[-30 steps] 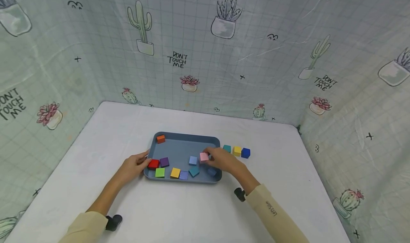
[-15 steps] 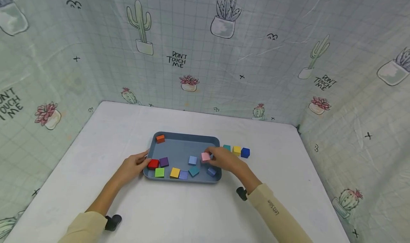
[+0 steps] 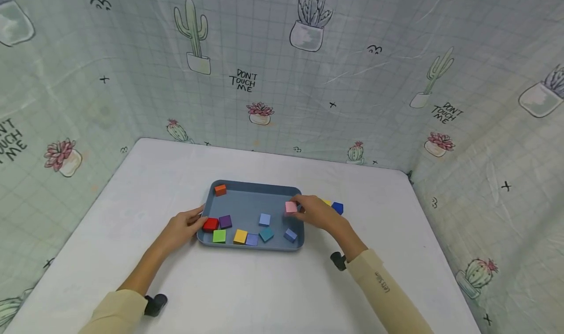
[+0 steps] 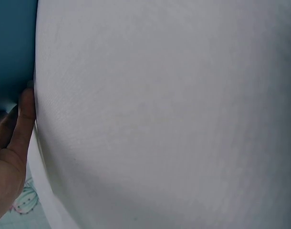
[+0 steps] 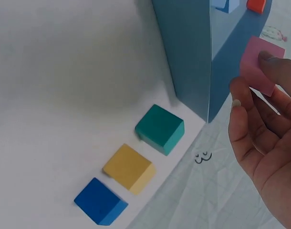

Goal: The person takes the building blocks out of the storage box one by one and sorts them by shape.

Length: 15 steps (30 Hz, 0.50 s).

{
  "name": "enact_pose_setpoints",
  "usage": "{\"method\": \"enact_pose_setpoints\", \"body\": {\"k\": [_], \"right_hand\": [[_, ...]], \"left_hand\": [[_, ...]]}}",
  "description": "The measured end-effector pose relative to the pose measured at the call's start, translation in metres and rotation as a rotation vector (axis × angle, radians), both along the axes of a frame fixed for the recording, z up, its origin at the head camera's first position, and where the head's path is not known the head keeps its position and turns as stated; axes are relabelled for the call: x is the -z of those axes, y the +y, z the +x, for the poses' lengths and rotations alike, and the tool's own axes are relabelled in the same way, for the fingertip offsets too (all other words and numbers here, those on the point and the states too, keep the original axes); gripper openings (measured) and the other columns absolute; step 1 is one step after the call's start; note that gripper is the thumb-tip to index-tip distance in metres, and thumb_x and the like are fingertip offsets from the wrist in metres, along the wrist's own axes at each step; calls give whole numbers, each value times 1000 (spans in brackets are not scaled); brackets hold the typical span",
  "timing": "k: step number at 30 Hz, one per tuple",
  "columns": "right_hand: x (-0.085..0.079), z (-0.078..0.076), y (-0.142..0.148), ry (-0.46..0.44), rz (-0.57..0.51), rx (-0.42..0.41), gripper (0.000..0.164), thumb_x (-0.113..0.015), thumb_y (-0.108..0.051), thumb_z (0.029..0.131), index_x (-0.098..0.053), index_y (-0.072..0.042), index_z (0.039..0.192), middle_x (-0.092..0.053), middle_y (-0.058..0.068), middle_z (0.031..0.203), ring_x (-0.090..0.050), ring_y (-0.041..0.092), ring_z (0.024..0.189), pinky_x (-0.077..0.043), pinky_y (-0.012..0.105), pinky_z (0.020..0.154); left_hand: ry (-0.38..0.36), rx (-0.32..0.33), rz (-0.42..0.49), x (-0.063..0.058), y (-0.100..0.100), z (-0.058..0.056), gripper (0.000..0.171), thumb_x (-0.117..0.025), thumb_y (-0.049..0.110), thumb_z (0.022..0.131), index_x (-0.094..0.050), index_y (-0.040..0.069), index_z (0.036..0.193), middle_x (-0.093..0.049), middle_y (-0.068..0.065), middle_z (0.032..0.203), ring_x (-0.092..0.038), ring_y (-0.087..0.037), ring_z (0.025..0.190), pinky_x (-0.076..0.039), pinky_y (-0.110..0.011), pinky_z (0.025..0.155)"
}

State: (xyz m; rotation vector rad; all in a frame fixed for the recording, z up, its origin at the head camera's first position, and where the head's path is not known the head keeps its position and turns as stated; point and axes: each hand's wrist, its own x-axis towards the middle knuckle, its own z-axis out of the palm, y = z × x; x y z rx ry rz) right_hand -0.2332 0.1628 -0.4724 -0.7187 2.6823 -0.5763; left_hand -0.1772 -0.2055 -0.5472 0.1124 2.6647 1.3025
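Pink block (image 3: 291, 207), pinched between thumb and fingers of right hand (image 3: 319, 212), over tray (image 3: 246, 202) toward three o'clock. Probably mid-carry; next move likely wants a firm pinch past the rim. Faces plain, edges crisp, tilted. Left hand (image 3: 179, 231) touches tray near nine; can't tell if gripping. Beyond, three o'clock: teal block (image 5: 160, 129), yellow block (image 5: 129, 168), blue block (image 5: 100, 202).

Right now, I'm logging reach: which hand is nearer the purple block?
Left. The left hand is left of the purple block, beyond the red block; the right hand is farther off, across the tray.
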Motion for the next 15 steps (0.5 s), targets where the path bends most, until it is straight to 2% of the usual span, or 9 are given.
{"method": "enact_pose_setpoints", "body": {"k": [10,15], "right_hand": [[-2,-3,10,14,-10,43,35,-67,-18,89,-59,-6,120,-62,2,103,-56,13,84,-50,25,73],[-2,-4,15,5,-27,74,35,-68,-17,88,-59,-7,120,-63,3,105,-58,16,90,-51,27,77]], "left_hand": [[12,-5,-6,2,1,-1,62,-54,37,96,-39,-1,141,-52,-27,128,-51,-40,117,-45,-46,90],[7,-2,-6,2,0,-1,61,-54,37,96,-38,0,142,-52,-26,128,-51,-40,117,-45,-46,91]]}}
